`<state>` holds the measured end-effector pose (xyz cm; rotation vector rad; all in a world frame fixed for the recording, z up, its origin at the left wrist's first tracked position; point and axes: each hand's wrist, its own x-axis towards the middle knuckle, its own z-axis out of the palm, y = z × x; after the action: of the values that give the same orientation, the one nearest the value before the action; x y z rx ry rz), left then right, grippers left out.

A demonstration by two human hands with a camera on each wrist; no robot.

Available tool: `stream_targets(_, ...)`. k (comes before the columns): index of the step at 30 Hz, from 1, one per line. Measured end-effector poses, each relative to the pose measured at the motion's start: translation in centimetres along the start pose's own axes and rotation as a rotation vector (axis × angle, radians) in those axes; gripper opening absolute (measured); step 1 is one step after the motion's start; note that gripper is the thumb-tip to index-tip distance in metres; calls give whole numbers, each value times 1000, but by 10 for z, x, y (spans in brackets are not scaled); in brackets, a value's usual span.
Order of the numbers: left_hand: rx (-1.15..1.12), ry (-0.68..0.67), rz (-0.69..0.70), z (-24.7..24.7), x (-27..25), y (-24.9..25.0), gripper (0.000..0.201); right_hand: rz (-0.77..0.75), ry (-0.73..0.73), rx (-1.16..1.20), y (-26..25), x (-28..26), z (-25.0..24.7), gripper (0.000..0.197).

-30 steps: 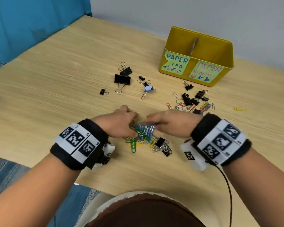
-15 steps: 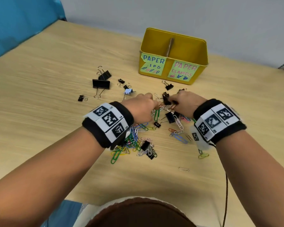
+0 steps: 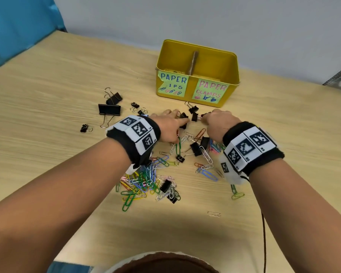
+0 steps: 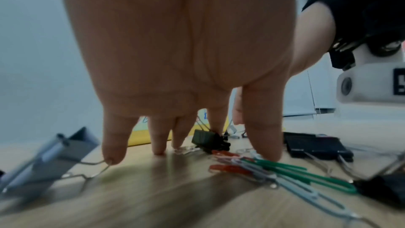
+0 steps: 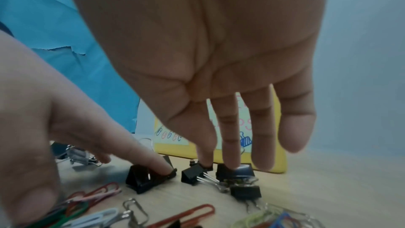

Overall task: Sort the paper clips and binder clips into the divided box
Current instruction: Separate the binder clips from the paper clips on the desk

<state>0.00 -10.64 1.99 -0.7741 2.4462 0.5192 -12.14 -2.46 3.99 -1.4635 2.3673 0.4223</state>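
The yellow divided box point(image 3: 197, 89) stands at the back, labelled for paper clips on the left and paper clamps on the right. Just in front of it my left hand point(image 3: 177, 119) and right hand point(image 3: 209, 118) reach down with straight fingers. My left index finger presses a black binder clip point(image 5: 149, 178), and its thumb touches coloured paper clips point(image 4: 274, 167). Two right fingertips rest on small black binder clips point(image 5: 194, 173). A heap of coloured paper clips point(image 3: 144, 182) lies under my left wrist.
Large black binder clips point(image 3: 109, 110) and a small one point(image 3: 84, 128) lie to the left. More binder clips point(image 3: 197, 148) and paper clips sit between my wrists. Single paper clips point(image 3: 214, 214) lie nearer me. A wall rises behind the box.
Both hands went from the near heap of paper clips forward to the binder clips in front of the box. Their fingers now point down onto the clips.
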Motion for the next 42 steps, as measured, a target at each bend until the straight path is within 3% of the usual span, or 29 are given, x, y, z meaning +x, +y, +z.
stream_targets(3,2,-47,-2,-1,3,-2,88,25,17,-40,-6,6,-2,44)
stream_targets(9,149,-137,-15,11,-29,-2,86,-210,-96,151,-17,17,-8,59)
stream_targets(13,64,-232,84,16,-52,-2,73,-101,44,406,-2,17,-6,49)
stream_targets(17,-24,-114,88,9,-45,2,64,53,106,289,8,20,-4,36)
stream_targets(20,-70,-24,74,2,-27,11,64,-5,10,197,1,23,0,45)
stream_targets(22,-77,44,42,-3,-18,12,64,-133,-63,253,-9,22,0,52)
stream_targets(24,-71,127,-12,-7,-14,7,66,-198,-28,407,-11,21,-1,53)
stream_targets(27,-116,196,-91,-5,-19,-10,74,-114,116,560,3,19,0,37)
stream_targets(30,-183,232,-117,3,-22,-27,73,-48,16,344,20,10,2,20)
stream_targets(31,-219,246,-109,5,-22,-27,72,-50,-53,255,22,6,4,24)
stream_targets(34,-251,160,12,13,-24,-14,72,-69,-125,151,18,3,13,37)
stream_targets(38,11,-6,120,28,-26,11,68,-41,21,245,13,7,12,19)
stream_targets(42,45,18,127,30,-31,13,42,3,126,372,19,10,3,15)
